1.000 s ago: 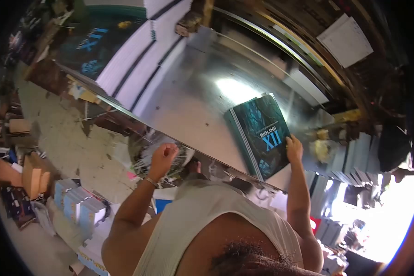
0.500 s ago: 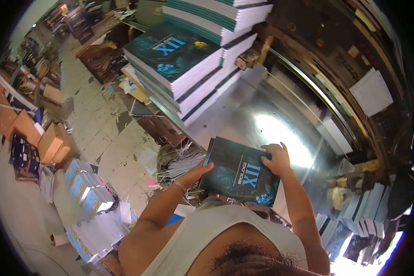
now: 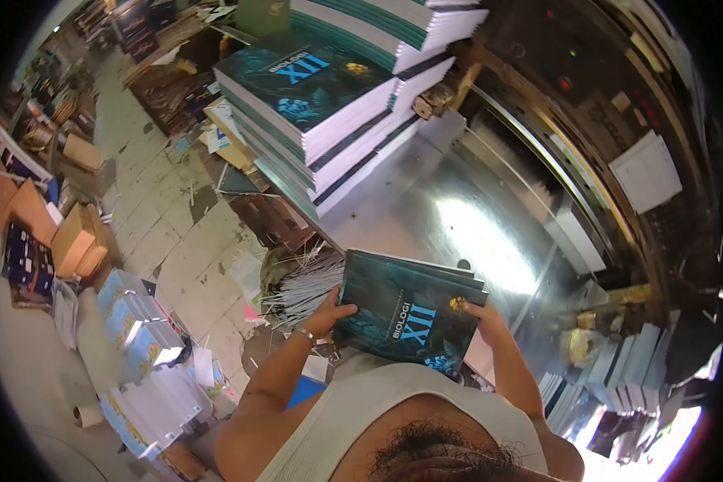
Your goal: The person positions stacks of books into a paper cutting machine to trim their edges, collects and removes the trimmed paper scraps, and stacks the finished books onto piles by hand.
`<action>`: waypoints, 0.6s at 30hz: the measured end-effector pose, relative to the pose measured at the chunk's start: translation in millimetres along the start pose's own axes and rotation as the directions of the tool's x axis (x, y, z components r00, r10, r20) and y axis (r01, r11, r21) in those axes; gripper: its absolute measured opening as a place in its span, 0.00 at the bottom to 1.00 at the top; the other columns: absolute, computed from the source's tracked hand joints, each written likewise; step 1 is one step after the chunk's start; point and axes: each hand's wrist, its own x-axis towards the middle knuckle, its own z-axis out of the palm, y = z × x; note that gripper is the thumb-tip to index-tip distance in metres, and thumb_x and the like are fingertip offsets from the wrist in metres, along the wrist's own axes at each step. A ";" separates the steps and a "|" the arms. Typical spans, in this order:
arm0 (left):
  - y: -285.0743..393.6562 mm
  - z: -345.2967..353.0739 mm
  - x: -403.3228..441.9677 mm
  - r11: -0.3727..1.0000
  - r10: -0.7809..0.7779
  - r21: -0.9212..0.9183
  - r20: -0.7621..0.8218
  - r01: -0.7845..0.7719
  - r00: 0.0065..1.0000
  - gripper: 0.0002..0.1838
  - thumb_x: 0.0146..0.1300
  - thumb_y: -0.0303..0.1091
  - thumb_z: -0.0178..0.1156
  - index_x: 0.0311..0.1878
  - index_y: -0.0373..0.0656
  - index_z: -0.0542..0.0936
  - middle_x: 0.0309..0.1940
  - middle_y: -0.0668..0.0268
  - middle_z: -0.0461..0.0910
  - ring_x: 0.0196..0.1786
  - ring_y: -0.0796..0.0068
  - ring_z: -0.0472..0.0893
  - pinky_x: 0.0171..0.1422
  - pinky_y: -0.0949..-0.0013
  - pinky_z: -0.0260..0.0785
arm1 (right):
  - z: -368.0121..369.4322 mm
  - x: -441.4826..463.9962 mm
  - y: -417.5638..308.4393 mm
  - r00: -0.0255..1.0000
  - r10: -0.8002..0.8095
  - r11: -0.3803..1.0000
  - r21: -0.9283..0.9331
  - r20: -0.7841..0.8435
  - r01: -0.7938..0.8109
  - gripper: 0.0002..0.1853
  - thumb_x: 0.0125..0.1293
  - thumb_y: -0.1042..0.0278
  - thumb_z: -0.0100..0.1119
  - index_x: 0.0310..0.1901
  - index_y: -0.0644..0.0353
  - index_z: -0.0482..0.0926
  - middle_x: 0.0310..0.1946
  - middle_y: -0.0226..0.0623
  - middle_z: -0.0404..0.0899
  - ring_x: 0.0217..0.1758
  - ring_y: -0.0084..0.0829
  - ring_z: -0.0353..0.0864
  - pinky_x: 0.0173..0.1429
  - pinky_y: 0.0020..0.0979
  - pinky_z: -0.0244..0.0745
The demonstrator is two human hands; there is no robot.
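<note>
A small stack of dark teal biology books (image 3: 386, 313), its top cover marked "BIOLOGI XII", is held close in front of my body. My left hand (image 3: 329, 314) grips the left edge, thumb on the top cover and fingers beneath. At the opposite edge my right hand (image 3: 484, 316) holds on too, its thumb by the yellow flower and its other fingers hidden. The books in the stack are slightly out of line at the far edge. Beyond it, a tall pile of matching books (image 3: 321, 88) stands on the metal table (image 3: 394, 193).
A machine (image 3: 586, 96) with small lights and a sheet of paper (image 3: 647, 173) borders the table on the right. Paper strips (image 3: 305, 289) fill a container at the table's left. Blue-covered books (image 3: 140, 321) stand lower left; more books (image 3: 631, 369) lean at right.
The book stack has come nearer my body and turned slightly. My right hand has moved from lying spread over the top cover to gripping the right edge.
</note>
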 end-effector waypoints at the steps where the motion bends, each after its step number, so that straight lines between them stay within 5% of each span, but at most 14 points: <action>1: 4.3 1.8 -1.5 1.000 0.002 0.005 -0.005 -0.002 1.000 0.51 0.58 0.39 0.75 0.79 0.41 0.55 0.66 0.57 0.73 0.67 0.63 0.74 0.73 0.59 0.65 | 1.9 -2.4 -0.1 0.999 -0.032 0.999 0.000 -0.017 0.032 0.29 0.60 0.63 0.73 0.62 0.64 0.78 0.54 0.37 0.84 0.57 0.34 0.81 0.66 0.37 0.73; 5: 27.4 23.7 -8.9 0.998 0.046 0.033 -0.010 -0.046 0.999 0.47 0.55 0.33 0.77 0.75 0.41 0.61 0.63 0.60 0.75 0.65 0.65 0.75 0.72 0.60 0.67 | 7.1 -30.7 -6.4 0.980 -0.097 0.995 -0.028 -0.174 0.094 0.20 0.59 0.67 0.73 0.53 0.65 0.84 0.46 0.36 0.87 0.49 0.30 0.84 0.58 0.33 0.76; 8: 71.3 59.1 -4.4 0.972 0.171 0.142 0.119 -0.187 0.978 0.45 0.53 0.28 0.78 0.73 0.42 0.64 0.63 0.62 0.75 0.65 0.67 0.75 0.72 0.61 0.67 | -5.9 -63.5 -14.4 0.958 -0.203 0.978 0.001 -0.203 0.207 0.24 0.58 0.71 0.75 0.56 0.67 0.81 0.47 0.38 0.86 0.50 0.31 0.84 0.59 0.34 0.78; 11: 103.1 86.0 20.8 0.907 0.301 0.196 0.314 -0.372 0.900 0.46 0.49 0.24 0.80 0.72 0.42 0.66 0.63 0.64 0.75 0.65 0.69 0.75 0.71 0.62 0.68 | -24.2 -96.4 -8.2 0.847 -0.403 0.909 -0.040 -0.347 0.416 0.31 0.59 0.71 0.75 0.63 0.69 0.74 0.53 0.41 0.84 0.56 0.33 0.83 0.64 0.35 0.77; 13: 118.9 105.5 37.3 0.855 0.363 0.204 0.421 -0.477 0.831 0.47 0.47 0.24 0.81 0.71 0.42 0.67 0.63 0.64 0.75 0.65 0.69 0.75 0.70 0.64 0.69 | -14.6 -118.7 -4.7 0.683 -0.431 0.849 -0.007 -0.590 0.529 0.32 0.58 0.75 0.76 0.64 0.67 0.74 0.53 0.39 0.84 0.58 0.32 0.82 0.63 0.34 0.77; 16: 130.6 122.6 61.5 0.850 0.320 0.219 0.506 -0.479 0.801 0.46 0.47 0.19 0.80 0.71 0.39 0.68 0.62 0.62 0.78 0.65 0.66 0.77 0.70 0.61 0.72 | -27.3 -133.2 2.6 0.694 -0.495 0.842 -0.089 -0.523 0.533 0.36 0.56 0.77 0.78 0.66 0.67 0.71 0.53 0.35 0.82 0.57 0.28 0.79 0.63 0.32 0.75; 18: 125.5 120.6 82.3 0.798 0.227 0.383 0.523 -0.465 0.822 0.45 0.47 0.20 0.80 0.70 0.39 0.69 0.59 0.63 0.79 0.62 0.69 0.78 0.66 0.64 0.74 | -36.4 -137.0 11.5 0.696 -0.522 0.852 -0.254 -0.493 0.458 0.38 0.55 0.77 0.79 0.67 0.67 0.70 0.53 0.33 0.82 0.56 0.26 0.77 0.63 0.32 0.74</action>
